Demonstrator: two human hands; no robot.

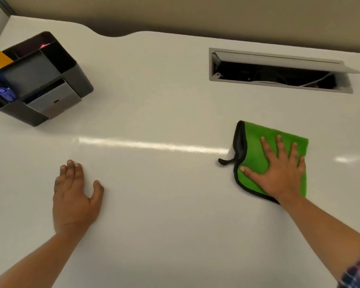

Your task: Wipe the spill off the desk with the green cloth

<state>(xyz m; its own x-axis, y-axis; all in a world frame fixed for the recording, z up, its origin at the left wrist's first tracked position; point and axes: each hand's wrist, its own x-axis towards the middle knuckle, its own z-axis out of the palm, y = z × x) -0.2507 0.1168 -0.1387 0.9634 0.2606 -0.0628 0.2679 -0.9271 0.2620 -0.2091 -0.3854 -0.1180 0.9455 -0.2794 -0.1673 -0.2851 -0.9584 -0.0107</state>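
A folded green cloth (256, 142) with a black edge lies flat on the white desk (164, 113) at the right. My right hand (279, 171) presses down on it, palm flat and fingers spread. My left hand (75, 196) rests flat on the bare desk at the lower left, holding nothing. I cannot make out any spill on the glossy surface; only light reflections show.
A black desk organiser (42, 80) with pens and a small drawer stands at the back left. An open cable hatch (279, 71) with a raised lid is set into the desk behind the cloth. The desk's far edge curves along the wall.
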